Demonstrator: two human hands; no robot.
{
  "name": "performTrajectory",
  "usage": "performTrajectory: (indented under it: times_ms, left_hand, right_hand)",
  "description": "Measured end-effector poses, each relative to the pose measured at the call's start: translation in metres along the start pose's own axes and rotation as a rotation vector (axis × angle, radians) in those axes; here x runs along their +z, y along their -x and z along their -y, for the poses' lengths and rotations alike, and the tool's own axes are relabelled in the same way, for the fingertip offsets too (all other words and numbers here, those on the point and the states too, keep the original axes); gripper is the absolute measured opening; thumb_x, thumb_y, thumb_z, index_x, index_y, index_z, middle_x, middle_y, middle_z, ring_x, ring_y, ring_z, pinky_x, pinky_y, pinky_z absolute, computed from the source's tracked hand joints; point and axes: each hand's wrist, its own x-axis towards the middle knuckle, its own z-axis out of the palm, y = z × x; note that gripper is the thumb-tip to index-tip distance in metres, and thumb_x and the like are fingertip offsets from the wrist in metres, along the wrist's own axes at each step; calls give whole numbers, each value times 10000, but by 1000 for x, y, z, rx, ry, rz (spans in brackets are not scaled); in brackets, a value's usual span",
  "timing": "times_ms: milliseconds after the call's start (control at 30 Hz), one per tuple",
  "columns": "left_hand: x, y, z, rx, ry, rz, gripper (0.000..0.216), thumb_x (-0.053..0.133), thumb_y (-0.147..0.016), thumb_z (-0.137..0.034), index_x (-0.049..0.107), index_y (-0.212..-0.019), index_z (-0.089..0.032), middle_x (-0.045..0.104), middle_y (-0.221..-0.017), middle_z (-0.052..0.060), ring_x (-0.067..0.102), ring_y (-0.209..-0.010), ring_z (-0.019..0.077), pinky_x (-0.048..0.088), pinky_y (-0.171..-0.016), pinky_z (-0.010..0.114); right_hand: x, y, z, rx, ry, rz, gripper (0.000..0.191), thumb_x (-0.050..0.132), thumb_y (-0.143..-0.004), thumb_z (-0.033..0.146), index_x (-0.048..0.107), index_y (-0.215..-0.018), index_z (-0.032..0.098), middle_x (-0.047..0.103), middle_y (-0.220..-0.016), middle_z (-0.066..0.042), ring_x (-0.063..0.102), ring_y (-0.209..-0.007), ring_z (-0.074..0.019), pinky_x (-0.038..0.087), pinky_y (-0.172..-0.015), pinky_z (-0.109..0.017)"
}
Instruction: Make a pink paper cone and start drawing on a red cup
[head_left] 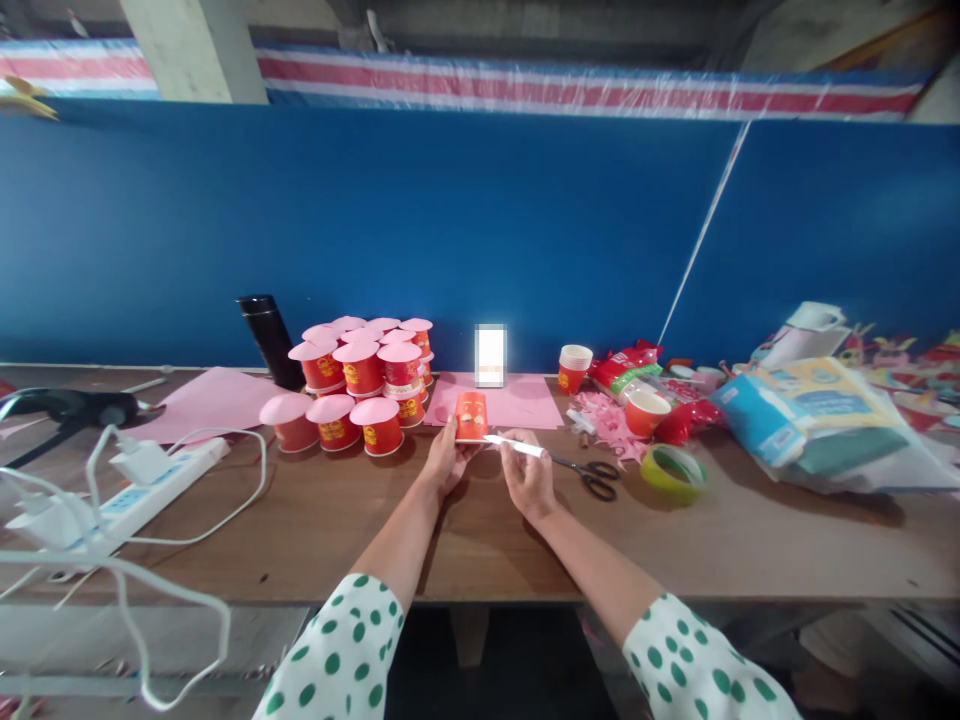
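Observation:
My left hand (445,458) grips a red paper cup (472,415) with gold print from its left side and from below. The pale rim of the cup shows at its lower edge. My right hand (529,482) is closed around a white marker-like pen (523,446), whose narrow tip points left to the cup's lower right corner. I cannot tell whether tip and cup touch. Black-handled scissors (598,480) lie just right of my right hand. Behind the cup, pink paper (525,402) lies flat on the table.
Red cups with pink cone tops (360,372) stand stacked at left, near a black flask (268,340) and a power strip (142,500) with loose cables. At right are stacked cups (574,369), pink paper scraps (604,422), yellow-green tape (674,473) and a plastic-wrapped package (817,420).

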Motion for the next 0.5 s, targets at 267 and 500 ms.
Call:
performTrajectory:
  times_ms: [267,500]
  left_hand:
    - [0,0,0,-3,18,5,320,614,-794,-420,596,-915,-124,693,-825,88,669,-759,196,535,-797,376]
    - [-1,-1,1,-5,24,0,355,606,-794,-441,598,-929,-112,691,-847,108,665,-760,191,528,-791,356]
  right_hand:
    - [-2,-2,6,12,-22,-1,155,438,-918,255,564,-873,175,630,-807,-59,561,-642,-142,453,-648,-270]
    - [-5,-4,12,30,-48,5,164,446,-908,263,577,-878,169,632,-800,-61,565,-640,-140,454,-618,-256]
